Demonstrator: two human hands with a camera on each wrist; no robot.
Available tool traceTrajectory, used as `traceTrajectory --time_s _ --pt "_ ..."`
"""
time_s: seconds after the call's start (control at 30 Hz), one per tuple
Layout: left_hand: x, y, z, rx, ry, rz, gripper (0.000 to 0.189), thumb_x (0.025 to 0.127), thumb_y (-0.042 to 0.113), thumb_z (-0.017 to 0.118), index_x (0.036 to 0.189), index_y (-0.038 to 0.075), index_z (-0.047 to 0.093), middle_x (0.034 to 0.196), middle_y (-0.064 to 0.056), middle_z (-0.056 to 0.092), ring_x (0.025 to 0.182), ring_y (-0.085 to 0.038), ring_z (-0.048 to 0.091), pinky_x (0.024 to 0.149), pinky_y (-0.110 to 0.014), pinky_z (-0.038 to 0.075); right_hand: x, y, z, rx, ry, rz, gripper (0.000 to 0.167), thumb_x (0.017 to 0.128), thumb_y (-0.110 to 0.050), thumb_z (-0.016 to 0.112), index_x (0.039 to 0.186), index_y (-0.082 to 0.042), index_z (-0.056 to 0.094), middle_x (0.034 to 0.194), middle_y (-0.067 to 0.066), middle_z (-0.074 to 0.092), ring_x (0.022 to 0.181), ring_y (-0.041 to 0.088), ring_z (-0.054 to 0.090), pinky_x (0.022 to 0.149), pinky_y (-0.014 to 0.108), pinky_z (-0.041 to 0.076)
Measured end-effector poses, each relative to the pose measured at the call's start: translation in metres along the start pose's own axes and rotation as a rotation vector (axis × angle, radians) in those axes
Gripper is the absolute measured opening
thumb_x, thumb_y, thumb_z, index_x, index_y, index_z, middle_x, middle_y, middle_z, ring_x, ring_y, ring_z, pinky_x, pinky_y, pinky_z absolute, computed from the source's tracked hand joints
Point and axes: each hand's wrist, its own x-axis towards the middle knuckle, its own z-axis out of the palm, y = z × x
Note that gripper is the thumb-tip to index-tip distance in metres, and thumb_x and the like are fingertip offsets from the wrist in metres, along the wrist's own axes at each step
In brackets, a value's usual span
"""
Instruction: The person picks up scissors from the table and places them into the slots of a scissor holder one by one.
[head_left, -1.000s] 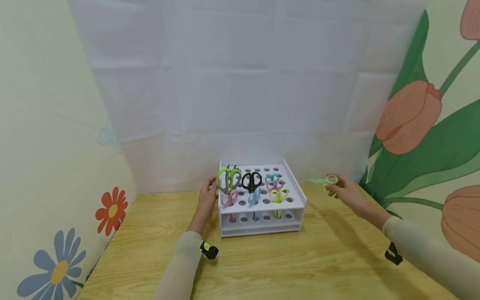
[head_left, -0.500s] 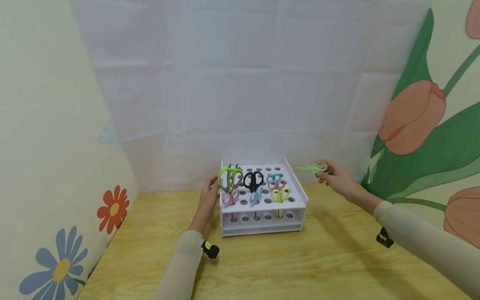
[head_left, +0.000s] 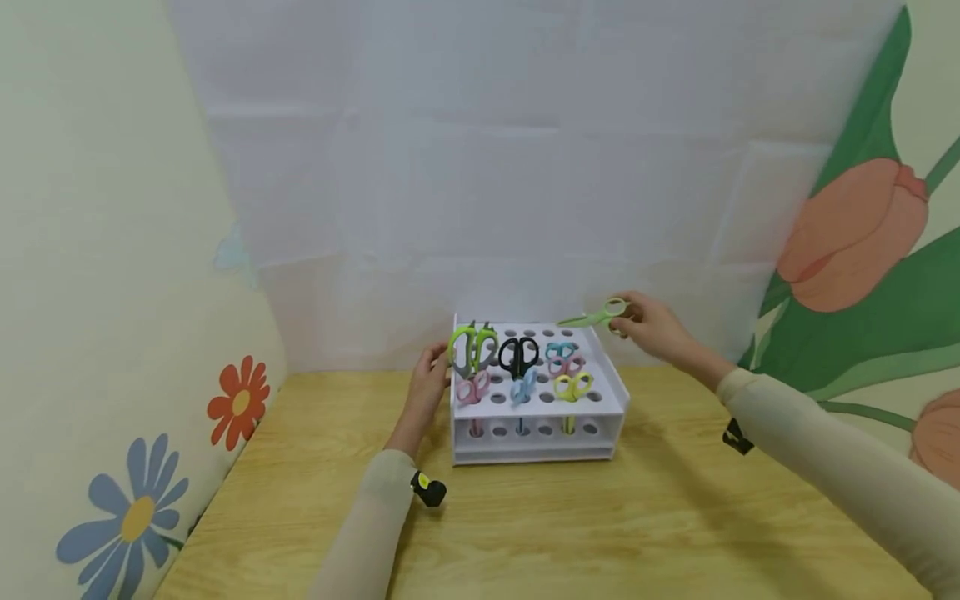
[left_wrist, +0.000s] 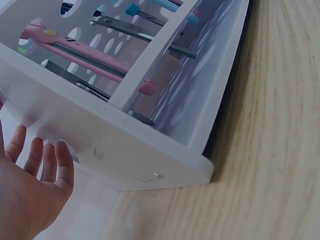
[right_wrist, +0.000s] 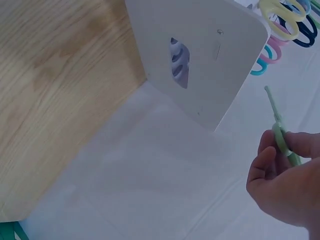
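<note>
My right hand (head_left: 656, 325) pinches light green scissors (head_left: 597, 318) by the handle loops. Their blades point left, over the back right corner of the white scissors rack (head_left: 573, 411). In the right wrist view, thumb and fingers close around a loop of these scissors (right_wrist: 281, 142). At the rack's left side is my left hand (head_left: 426, 387); the left wrist view shows its loosely bent fingers against the side panel (left_wrist: 115, 145). Standing handles-up in the rack's holes are bright green scissors (head_left: 471, 340), black scissors (head_left: 517, 369), yellow scissors (head_left: 573, 385) and several small pink, blue and teal pairs.
The rack has two perforated levels and stands on a wooden table (head_left: 525, 533), near the white sheet (head_left: 405, 208) behind. Painted flowers cover both side walls. An oval cutout (right_wrist: 180, 65) pierces the rack's right panel.
My right hand has carried the light green scissors left and upward, from beside the rack to over its back right corner. My left hand has stayed at the rack's left side.
</note>
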Motion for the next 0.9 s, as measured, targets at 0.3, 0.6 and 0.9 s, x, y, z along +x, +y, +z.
traceTrajectory --time_s 0.3,0.6,0.9 --pt "0.002 0.002 0.002 -0.005 -0.029 -0.016 0.043 0.107 0.033 0.052 0.140 0.005 0.053 0.141 -0.015 0.049 0.125 -0.031 0.050 0.096 -0.044 0.051 0.018 -0.003 0.015 -0.090 -0.031 0.034 0.041 0.099 -0.007 0.063 0.138 0.006 0.055 0.106 0.023 0.069 0.089 0.033 0.069 0.072 0.040 0.059" --pt "0.002 0.008 -0.001 0.014 0.006 0.005 0.041 0.106 0.031 0.054 0.137 0.005 0.056 0.138 -0.014 0.053 0.122 -0.031 0.053 0.094 -0.043 0.053 0.042 -0.019 0.020 -0.145 -0.078 0.001 0.041 0.093 -0.004 0.063 0.133 0.005 0.060 0.103 0.021 0.070 0.089 0.031 0.067 0.074 0.045 0.057" --pt "-0.002 0.005 0.003 0.018 0.000 0.016 0.038 0.105 0.030 0.056 0.134 0.005 0.058 0.135 -0.014 0.055 0.120 -0.032 0.056 0.091 -0.042 0.054 0.059 -0.021 0.028 -0.208 -0.154 -0.033 0.042 0.093 -0.003 0.063 0.135 0.004 0.061 0.106 0.021 0.070 0.088 0.030 0.065 0.072 0.043 0.056"
